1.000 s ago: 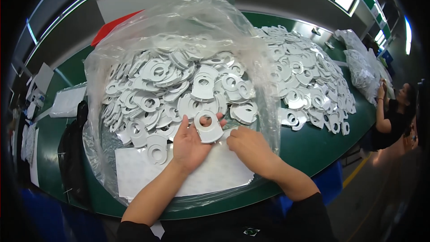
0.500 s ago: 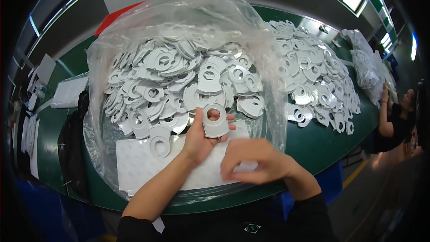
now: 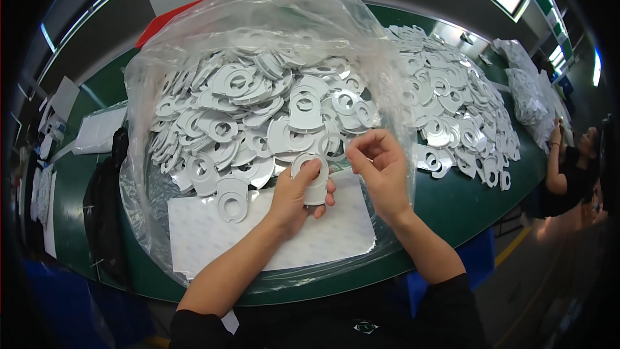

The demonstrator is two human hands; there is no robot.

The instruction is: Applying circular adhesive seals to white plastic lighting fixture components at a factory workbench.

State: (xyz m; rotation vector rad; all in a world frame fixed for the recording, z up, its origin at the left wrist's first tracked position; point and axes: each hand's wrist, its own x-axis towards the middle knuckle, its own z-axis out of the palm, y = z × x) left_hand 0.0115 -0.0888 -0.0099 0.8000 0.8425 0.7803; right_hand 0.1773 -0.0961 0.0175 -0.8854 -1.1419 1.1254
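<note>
My left hand [image 3: 294, 197] grips a pale grey flat plastic part [image 3: 316, 189] with a round hole, its thumb pressed over the hole and its fingers behind. To the right of it, my right hand [image 3: 386, 178] is raised with thumb and index finger pinched. A thin, see-through ring-shaped film [image 3: 333, 147] appears at those fingertips, just above the held part; whether it still touches the part is hard to tell. Beyond both hands, a heap of like parts [image 3: 223, 130] fills a large open clear plastic bag [image 3: 290, 10]. One loose part [image 3: 232, 200] lies at the heap's near edge.
White sheets [image 3: 226, 245] lie under my forearms on the green table [image 3: 452, 210]. A second heap of parts [image 3: 452, 106] spreads to the right. At the left are a black bag [image 3: 106, 220] and a wrapped white stack [image 3: 100, 132]. Another person [image 3: 571, 168] stands far right.
My right hand has moved up and away from me, from over the sheets to beside the heap, and now pinches. The left thumb has come over the part's hole.
</note>
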